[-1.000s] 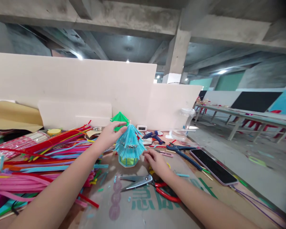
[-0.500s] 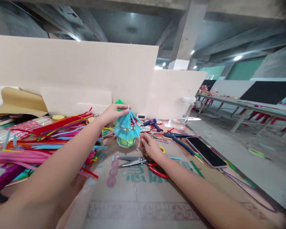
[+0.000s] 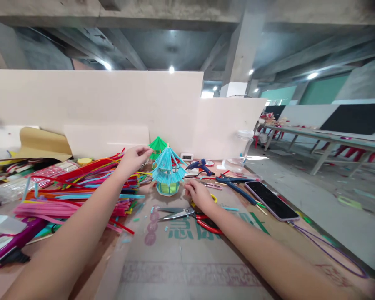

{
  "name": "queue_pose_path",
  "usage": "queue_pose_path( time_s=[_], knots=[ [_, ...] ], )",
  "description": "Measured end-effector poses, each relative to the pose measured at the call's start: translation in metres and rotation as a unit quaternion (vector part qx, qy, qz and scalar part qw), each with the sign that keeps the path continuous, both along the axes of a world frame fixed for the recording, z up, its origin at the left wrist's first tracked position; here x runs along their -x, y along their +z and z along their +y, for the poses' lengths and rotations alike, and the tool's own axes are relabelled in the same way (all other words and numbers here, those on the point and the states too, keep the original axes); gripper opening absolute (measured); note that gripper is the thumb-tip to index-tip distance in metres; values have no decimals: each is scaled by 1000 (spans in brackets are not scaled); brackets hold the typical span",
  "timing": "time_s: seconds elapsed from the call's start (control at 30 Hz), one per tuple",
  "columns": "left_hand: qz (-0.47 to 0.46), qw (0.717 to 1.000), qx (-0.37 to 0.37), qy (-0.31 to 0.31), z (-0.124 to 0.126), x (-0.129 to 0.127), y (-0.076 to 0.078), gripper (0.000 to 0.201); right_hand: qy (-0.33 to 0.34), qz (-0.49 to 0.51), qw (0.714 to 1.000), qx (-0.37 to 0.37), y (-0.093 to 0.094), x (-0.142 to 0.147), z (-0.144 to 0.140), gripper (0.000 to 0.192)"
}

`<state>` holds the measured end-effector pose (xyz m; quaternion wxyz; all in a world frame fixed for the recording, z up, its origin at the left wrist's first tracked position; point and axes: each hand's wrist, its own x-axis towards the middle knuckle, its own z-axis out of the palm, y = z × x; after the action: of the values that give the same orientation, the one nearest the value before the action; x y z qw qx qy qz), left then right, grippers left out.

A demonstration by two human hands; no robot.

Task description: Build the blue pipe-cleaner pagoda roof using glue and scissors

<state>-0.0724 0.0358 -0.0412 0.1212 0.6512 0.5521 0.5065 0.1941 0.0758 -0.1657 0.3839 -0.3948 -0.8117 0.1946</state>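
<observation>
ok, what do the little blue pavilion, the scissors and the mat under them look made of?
Blue pavilion: thin matte blue strands fanned into a roof, fuzzy like the chenille stems piled beside it, probably; the yellow-green base looks like smooth plastic. Scissors: bare grey metal blades with a dull shine, glossy red handles, likely plastic. Mat: flat brown board with printed green characters, likely cardboard.

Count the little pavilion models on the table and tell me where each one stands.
2. The blue pavilion stands on the cardboard between the left hand and right hand. The green pavilion stands just behind it, partly hidden. More may be hidden.
</observation>
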Motion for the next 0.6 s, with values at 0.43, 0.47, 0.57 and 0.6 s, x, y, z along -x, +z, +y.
queue_pose_path(
  time_s=[0.43,0.47,0.57,0.6],
  knots=[
    [39,998,31,23,-4,14,-7,39,-2,-20,1000,-10,-1,-1,0,25],
    [48,998,36,25,-5,13,-8,41,2,-22,1000,-10,-1,-1,0,27],
    [89,994,57,23,-7,7,-10,44,11,-27,1000,-7,-1,-1,1,23],
    [106,992,63,20,-8,5,-11,46,12,-28,1000,-6,-2,-1,1,21]
  ],
)
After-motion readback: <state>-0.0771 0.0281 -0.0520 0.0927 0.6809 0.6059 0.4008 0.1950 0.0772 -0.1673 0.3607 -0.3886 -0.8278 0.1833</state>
